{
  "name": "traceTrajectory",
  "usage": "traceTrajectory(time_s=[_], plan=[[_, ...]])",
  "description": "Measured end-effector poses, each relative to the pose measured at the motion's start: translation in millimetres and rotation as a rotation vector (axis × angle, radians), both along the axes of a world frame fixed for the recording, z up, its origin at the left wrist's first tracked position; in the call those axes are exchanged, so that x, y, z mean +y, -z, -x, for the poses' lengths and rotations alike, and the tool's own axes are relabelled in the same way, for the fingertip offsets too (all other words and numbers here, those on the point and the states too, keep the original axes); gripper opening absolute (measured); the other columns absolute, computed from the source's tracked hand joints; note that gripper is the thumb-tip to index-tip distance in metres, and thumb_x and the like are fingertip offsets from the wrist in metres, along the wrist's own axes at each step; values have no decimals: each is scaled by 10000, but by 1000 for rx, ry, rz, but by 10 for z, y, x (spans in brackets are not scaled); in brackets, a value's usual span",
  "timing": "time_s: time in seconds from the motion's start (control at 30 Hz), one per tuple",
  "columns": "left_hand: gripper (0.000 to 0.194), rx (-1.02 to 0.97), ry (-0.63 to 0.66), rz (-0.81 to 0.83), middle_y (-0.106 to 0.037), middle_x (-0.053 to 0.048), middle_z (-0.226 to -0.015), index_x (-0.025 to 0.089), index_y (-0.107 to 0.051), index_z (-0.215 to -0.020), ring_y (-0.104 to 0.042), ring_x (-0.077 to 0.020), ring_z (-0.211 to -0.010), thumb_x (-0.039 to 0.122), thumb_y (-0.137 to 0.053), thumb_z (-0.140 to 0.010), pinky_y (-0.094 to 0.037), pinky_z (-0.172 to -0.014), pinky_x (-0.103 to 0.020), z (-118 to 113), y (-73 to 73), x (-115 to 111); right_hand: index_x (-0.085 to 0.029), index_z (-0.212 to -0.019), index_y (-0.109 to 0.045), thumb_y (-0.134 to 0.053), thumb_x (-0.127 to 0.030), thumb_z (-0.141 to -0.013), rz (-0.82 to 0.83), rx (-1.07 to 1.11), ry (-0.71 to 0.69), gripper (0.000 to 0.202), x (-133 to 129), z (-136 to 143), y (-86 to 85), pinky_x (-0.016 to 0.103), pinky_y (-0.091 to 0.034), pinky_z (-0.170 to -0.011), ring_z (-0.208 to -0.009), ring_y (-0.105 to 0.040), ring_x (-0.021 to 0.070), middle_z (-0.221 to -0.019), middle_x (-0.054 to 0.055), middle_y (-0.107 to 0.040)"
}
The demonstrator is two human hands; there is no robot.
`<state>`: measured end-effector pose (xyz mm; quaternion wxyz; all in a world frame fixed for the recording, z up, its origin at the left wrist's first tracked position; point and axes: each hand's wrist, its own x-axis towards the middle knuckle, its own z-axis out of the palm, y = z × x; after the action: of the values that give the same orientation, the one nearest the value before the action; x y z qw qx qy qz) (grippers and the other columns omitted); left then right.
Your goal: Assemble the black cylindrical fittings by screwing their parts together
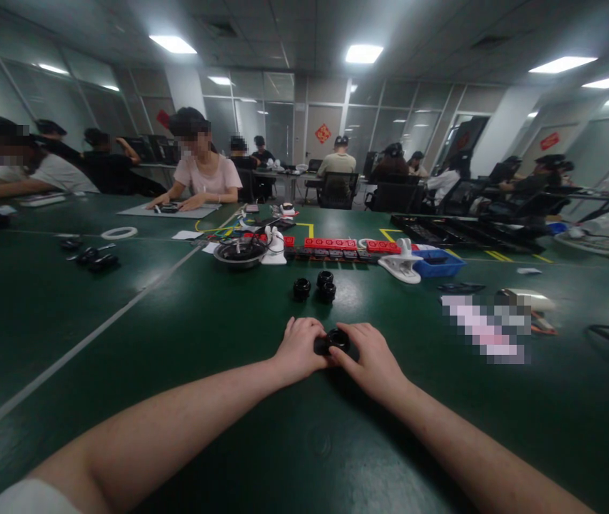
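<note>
Both my hands meet over the green table, close around a black, round, hollow part point(339, 338) whose open ring faces up. My right hand point(373, 355) grips it from the right, with the thumb in front and fingers behind. From the left, my left hand point(298, 345) closes its fingers on a dark piece point(321, 345) at the side of the ring; whether that is one piece with it I cannot tell. Just beyond stand three similar black round parts: one at left point(301, 288), one behind point(325, 278) and one at right point(328, 292).
Farther back lie a dark bowl of cables point(240, 251), a white stand point(274, 246), red blocks in a row point(330, 244), a white clamp-like piece point(402, 264) and a blue bin point(440, 264). Small black items point(101, 261) lie left. Across the table a person point(205, 171) works.
</note>
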<state>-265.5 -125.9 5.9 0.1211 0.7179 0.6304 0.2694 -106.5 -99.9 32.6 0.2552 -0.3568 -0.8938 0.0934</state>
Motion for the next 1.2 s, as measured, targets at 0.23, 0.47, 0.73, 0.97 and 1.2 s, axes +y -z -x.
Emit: traceTrajectory(time_s=[0.23,0.47,0.73,0.97,1.2], plan=[[362,-13,5,29,-518,-30,-986,197,-554,-787,-431,-222,-1003,475,-634,-569,-170,-979,-467,8,6,0,-178,-1193,-398,-472,-351,-767,53,58,-13,465,-15,9,3,414,-363,-830,-946,-480,228,-1003,91,-559],[321,24,5,27,-516,-36,-998,192,-549,-807,-439,-230,-993,387,-645,-571,-186,-976,-464,4,4,7,-179,-1230,-347,-483,-345,-758,73,66,-65,518,-8,58,25,412,-347,-863,-975,-450,221,-1030,81,-548],[316,27,10,37,-517,-37,-1033,203,-531,-858,-437,-232,-1012,326,-626,-583,-177,-986,-452,19,30,20,-175,-1235,-336,-470,-383,-760,40,50,-113,536,14,94,44,474,-263,-940,-1021,-425,224,-1040,76,-536],[285,26,9,41,-517,-43,-1019,192,-534,-856,-435,-232,-1011,318,-598,-608,-183,-985,-455,14,8,11,-145,-1205,-373,-465,-423,-756,-46,13,-142,536,17,122,22,472,-187,-993,-1023,-419,220,-1057,88,-535],[195,39,0,75,-520,-31,-967,222,-590,-794,-424,-230,-1014,330,-581,-632,-159,-993,-464,14,23,37,-166,-1177,-396,-522,-379,-728,-67,-19,-229,513,-59,170,-42,503,-127,-1003,-968,-426,223,-974,56,-568]])
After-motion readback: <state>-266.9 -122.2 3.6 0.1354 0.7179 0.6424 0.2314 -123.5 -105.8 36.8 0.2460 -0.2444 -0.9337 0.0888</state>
